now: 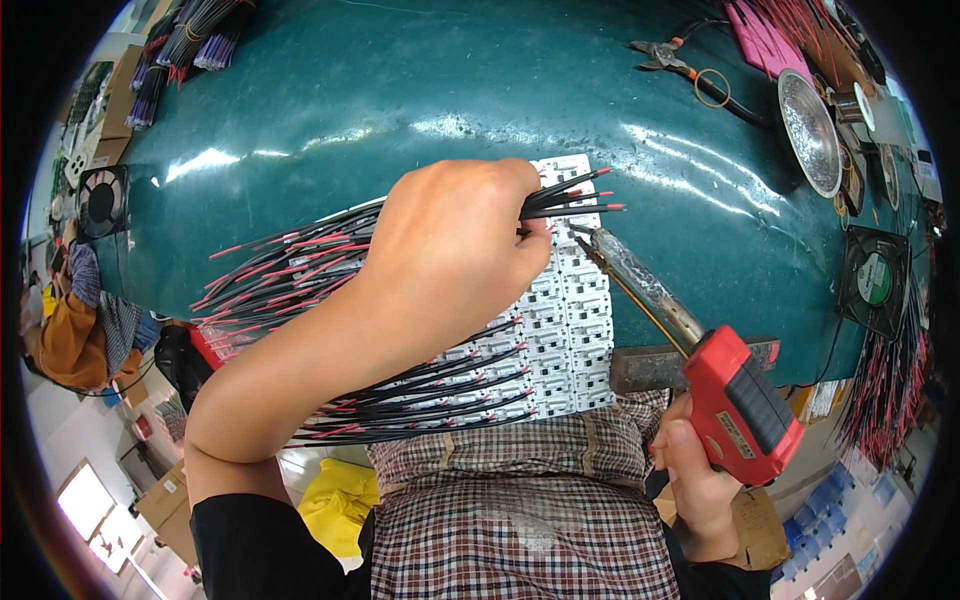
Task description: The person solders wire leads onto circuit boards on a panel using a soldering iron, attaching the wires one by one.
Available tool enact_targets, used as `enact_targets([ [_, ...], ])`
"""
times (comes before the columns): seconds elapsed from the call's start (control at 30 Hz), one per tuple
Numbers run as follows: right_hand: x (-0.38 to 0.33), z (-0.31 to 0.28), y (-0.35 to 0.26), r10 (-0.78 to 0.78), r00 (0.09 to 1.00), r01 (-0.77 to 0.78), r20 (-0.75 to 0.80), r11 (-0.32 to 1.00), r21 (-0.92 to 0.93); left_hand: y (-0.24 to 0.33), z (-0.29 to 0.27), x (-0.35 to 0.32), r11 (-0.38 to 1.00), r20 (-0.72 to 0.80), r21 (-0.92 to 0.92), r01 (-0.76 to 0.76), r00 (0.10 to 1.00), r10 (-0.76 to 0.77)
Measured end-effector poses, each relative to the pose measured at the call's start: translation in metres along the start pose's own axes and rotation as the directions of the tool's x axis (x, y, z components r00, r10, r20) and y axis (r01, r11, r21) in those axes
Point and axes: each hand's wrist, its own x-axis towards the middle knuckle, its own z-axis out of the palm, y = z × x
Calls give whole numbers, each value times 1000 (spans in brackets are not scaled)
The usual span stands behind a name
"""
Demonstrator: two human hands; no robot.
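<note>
My left hand (455, 225) is closed around a small bunch of black wires (565, 197) with red ends, held over a white panel of small circuit boards (560, 330). Many more black and red wires (290, 265) fan out to the left across the panel, under my left forearm. In my right hand (695, 465) is a red soldering gun (740, 405) with a black side panel. Its metal barrel (645, 285) slants up and left, and its tip is over the panel's right edge, just beside the held wires. Whether the tip touches a board, I cannot tell.
A dark metal bar (650, 368) lies right of the panel. Pliers (660, 57), a metal bowl (810, 133) and a solder spool (852, 107) are at the far right. Small fans (872, 281) stand at both sides. Wire bundles (195, 35) lie far left on the green table (330, 110).
</note>
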Motion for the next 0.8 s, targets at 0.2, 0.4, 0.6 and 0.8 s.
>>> enact_targets([
  [0.2,-1,-1,-1,61,998,-59,-22,993,100,0,-1,1,1000,13,-24,-7,1000,7],
  [0.4,-1,-2,1,27,999,-23,-31,993,114,1,-4,0,987,16,-159,29,1000,-27],
  [0.6,-5,-2,3,34,996,-22,-84,990,141,-3,-16,-3,992,-150,-42,-116,983,108],
  [0.8,-10,-6,2,58,994,-43,-90,987,156,12,-28,-19,971,-96,-238,-30,995,8],
])
